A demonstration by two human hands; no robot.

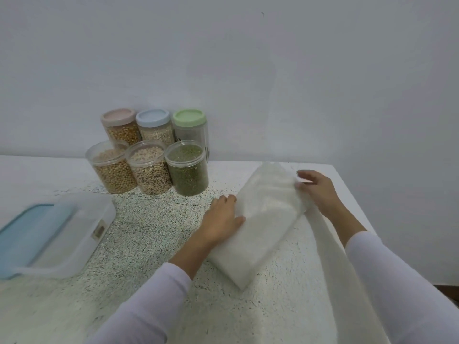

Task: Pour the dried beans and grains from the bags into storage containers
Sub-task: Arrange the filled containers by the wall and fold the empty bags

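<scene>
A clear bag of white grain [260, 219] lies flat on the speckled table, slanting from near right to far middle. My left hand [223, 217] rests on its left edge with the thumb on top of the bag. My right hand [316, 188] pinches the bag's far right edge between thumb and fingers. A large rectangular clear storage box with a blue lid [49, 232] sits at the left. Three open jars stand in a row further back: tan beans [111, 167], pale speckled beans [150, 167] and green mung beans [187, 167].
Behind the open jars stand three lidded jars: pink lid [118, 125], blue lid [154, 124], green lid [190, 127], against the wall. A white cloth strip [342, 269] hangs along the near right. The table's right edge [352, 194] runs close to my right arm.
</scene>
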